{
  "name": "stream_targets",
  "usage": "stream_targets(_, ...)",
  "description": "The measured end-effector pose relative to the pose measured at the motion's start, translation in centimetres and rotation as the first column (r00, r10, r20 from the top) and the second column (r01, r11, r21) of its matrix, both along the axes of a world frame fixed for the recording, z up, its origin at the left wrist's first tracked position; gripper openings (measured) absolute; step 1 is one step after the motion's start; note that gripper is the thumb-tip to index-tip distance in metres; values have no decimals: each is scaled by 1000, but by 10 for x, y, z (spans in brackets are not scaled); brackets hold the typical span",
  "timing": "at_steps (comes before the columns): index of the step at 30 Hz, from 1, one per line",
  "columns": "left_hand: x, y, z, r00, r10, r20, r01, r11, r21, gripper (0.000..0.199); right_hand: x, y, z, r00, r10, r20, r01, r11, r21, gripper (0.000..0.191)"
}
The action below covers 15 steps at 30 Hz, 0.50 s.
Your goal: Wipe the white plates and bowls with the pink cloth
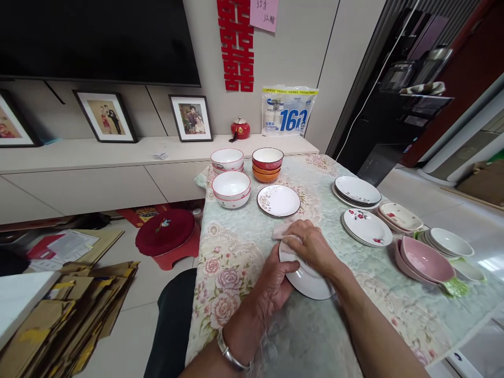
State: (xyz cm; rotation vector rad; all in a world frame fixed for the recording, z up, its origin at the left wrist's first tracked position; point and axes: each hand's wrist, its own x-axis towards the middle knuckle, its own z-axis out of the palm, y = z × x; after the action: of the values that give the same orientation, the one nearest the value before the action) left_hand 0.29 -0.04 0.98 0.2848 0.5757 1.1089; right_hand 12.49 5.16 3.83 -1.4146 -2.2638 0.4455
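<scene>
Currently, white round ceramic plate (313, 286): being held in front of dark-rimmed flowered plate (279, 200)
Left hand (279, 281): gripping its edge
Right hand (309, 241): fingers clutching thin pale-pink cloth (280, 231)
Edge: possibly slipping, if pressure outweighs grip

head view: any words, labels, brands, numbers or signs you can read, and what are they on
"160": big blue digits on the plastic bag; its smaller print is too small or blurred
"35": handwritten on the pink note; other characters unclear
"囍": red paper cut-out on the wall
Red jar: marks too small
</scene>
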Motion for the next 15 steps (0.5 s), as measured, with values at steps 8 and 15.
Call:
stream_targets(8, -2, -2, 4, 1000, -22, 2, 22, 999, -41, 68, 36, 19, -14, 945, -321, 56, 322, 947, -6, 26)
stream_targets(15, 0, -1, -1, 1000, -9, -24, 8, 1000, -28, 46, -10, -7, 3, 978, 168, 121, -176, 982, 61, 21)
